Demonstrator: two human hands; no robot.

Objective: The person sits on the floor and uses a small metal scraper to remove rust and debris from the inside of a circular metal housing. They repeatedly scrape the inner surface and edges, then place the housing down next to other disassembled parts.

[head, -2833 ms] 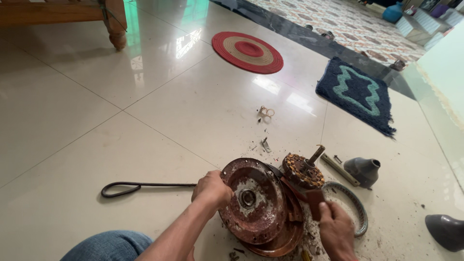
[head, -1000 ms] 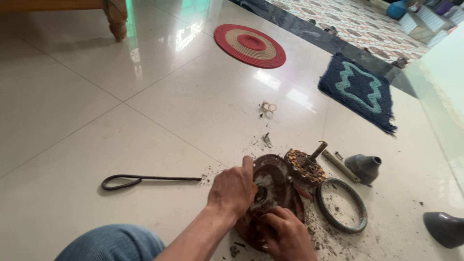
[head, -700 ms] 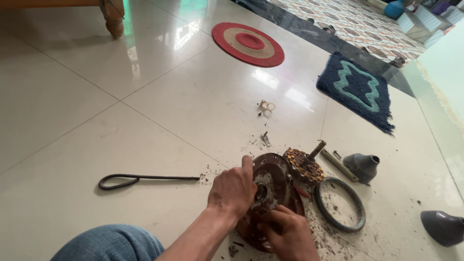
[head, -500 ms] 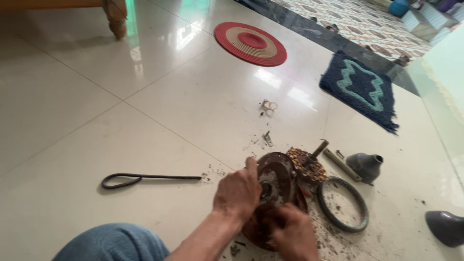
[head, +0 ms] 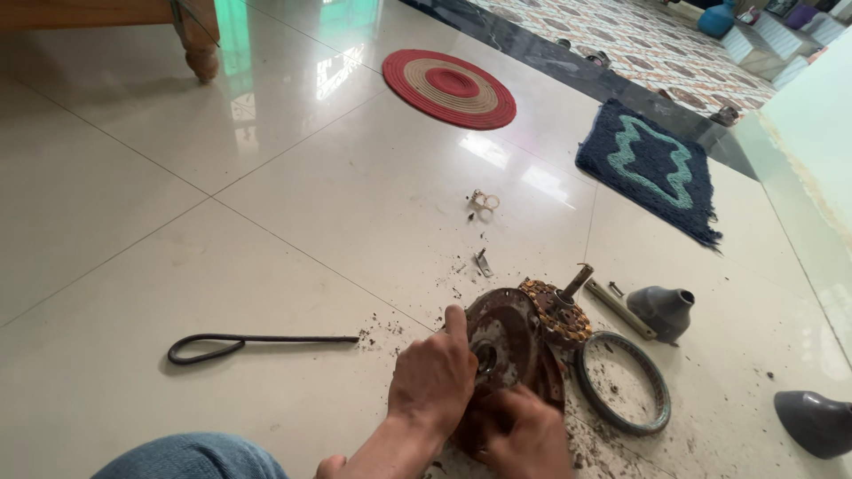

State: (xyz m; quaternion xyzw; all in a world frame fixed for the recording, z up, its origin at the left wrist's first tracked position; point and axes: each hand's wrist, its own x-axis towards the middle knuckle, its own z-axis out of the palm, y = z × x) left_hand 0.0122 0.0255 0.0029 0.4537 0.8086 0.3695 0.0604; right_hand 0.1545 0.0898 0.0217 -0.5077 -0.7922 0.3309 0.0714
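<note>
- Well left of our hands, a looped black rod lies on the floor.
- Our left hand clamps the rusty motor housing's left rim.
- Our right hand grips its lower edge, beside the left.
- Just right: copper winding, metal ring, grey cone cover.

**Rust, red rings and navy on pale tile**

The motor cover is rusty brown; the winding core coppery. A round mat shows red and beige rings. The rug is navy with teal squiggle. Floor cream.
</note>
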